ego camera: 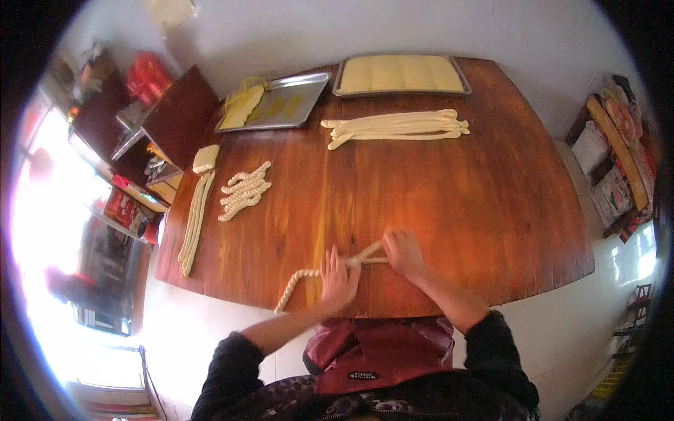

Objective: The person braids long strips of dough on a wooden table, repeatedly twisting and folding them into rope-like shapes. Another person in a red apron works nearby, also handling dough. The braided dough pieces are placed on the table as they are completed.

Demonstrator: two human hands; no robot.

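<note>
A dough rope (295, 282) lies near the front edge of the wooden table (474, 200), twisted tightly on its left part. My left hand (338, 281) lies over the rope with fingers stretched out, holding it against the tabletop. To the right of that hand, the rope splits into two untwisted dough strands (373, 252) that form a narrow V. My right hand (404, 254) has its fingers closed around the far ends of these strands. The part of the rope beneath my left palm is hidden.
Several twisted dough sticks (245, 192) lie at left, beside long plain dough strips (196, 226) and a dough block (206, 159). More dough strips (395, 128) lie farther back. Behind them stand a tray of dough (400, 93) and an oily metal tray (295, 118) with a dough piece (247, 105).
</note>
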